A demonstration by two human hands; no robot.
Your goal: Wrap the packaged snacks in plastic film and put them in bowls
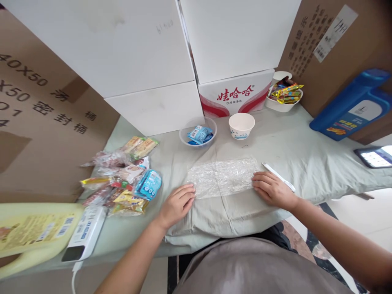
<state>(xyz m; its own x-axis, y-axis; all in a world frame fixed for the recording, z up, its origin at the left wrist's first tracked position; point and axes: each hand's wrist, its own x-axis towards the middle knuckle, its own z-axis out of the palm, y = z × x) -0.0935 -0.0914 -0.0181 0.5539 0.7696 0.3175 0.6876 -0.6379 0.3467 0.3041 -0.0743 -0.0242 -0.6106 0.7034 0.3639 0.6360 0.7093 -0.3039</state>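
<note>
A crinkled clear plastic sheet (223,176) lies flat on the grey-green cloth (294,151) in front of me. My left hand (177,203) rests at its left end, fingers stretched flat and touching the edge. At the right end lies my right hand (271,188), fingers extended and pressing on the sheet. Just right of that hand sits a thin white utensil (277,175). Behind the sheet stand a clear bowl (211,130) with blue packets and an empty white paper bowl (241,125).
A heap of wrapped snacks (127,179) lies to the left, beside a yellow jug (33,232) and a white power strip (84,234). White boxes (153,61) and cardboard cartons line the back. At right are a snack-filled bowl (284,98), a blue bottle (352,108) and a phone (373,157).
</note>
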